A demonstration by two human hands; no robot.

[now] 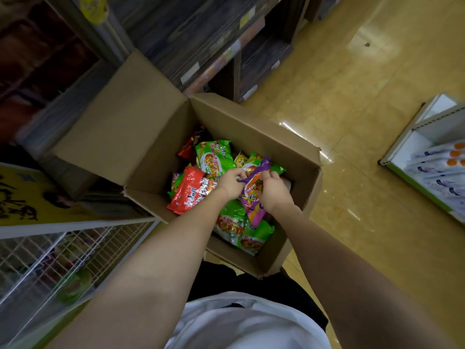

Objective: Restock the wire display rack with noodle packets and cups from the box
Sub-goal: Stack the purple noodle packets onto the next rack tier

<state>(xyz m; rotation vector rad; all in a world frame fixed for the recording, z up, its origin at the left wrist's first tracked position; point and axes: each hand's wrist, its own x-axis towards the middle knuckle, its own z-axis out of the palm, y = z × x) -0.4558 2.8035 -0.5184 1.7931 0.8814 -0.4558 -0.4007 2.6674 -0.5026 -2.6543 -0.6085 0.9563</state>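
Purple packet [254,195] in both hands' grip

Both hands in the box, on a purple packet.
Left hand [230,183] and right hand [273,191] pinch purple packet [254,195] over open cardboard box [251,127]; red packet [190,192] at 9 o'clock of hands, green packet [214,156] at 11, wire rack [63,250] at 8.

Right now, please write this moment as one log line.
stage: picking | both hands grip purple packet | in box | wire rack left
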